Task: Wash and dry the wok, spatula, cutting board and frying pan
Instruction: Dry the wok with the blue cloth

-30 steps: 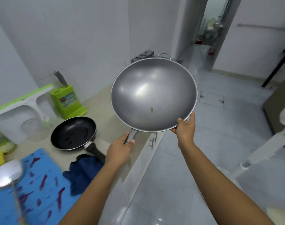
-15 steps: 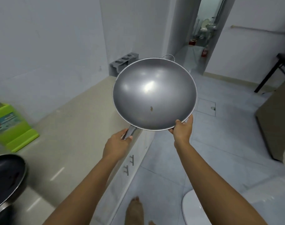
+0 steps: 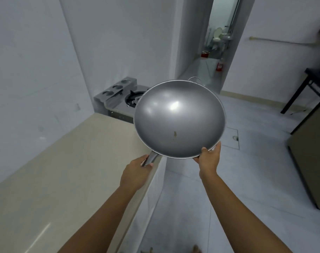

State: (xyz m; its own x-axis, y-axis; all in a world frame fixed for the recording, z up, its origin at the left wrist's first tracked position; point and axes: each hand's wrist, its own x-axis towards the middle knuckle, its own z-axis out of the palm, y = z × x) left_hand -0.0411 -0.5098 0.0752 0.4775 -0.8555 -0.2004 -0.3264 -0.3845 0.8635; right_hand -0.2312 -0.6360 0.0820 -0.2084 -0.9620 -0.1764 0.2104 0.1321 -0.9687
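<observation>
Left fingers (image 3: 140,159) wrap the handle (image 3: 153,157), right fingers (image 3: 204,150) merely pinch the near rim, so the tilted wok (image 3: 179,119) could slip and hit the floor (image 3: 192,207).

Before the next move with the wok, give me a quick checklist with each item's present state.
1. Left hand grips the handle: ok.
2. Right hand holds the near rim of the wok: ok.
3. Wok inside clean: not ok, a brown speck sits low in the bowl.
4. Wok dry: cannot tell, only glare shows.
5. Stove burner free: cannot tell, the wok hides part of it.
</observation>
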